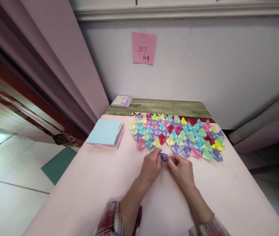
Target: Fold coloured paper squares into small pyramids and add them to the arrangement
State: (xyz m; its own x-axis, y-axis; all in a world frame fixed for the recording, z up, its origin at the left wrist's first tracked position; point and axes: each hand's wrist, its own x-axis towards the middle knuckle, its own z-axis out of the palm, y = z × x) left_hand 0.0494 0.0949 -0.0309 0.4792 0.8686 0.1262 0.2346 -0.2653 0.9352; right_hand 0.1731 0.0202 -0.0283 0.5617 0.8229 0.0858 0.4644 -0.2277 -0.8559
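Note:
My left hand (151, 165) and my right hand (181, 168) meet over the pink table (85, 183), both pinching a small folded purple paper piece (164, 158) between their fingertips. Just beyond the hands lies a wide patch of several small folded paper pieces (176, 135) in many colours, set close together in rows. A stack of square paper sheets (106, 133), light blue on top, rests to the left of them.
A small pack of coloured paper (121, 101) sits on a green wooden surface (169, 107) behind the table. A pink note (143, 48) hangs on the white wall. Curtains hang at left and right; tiled floor lies to the left.

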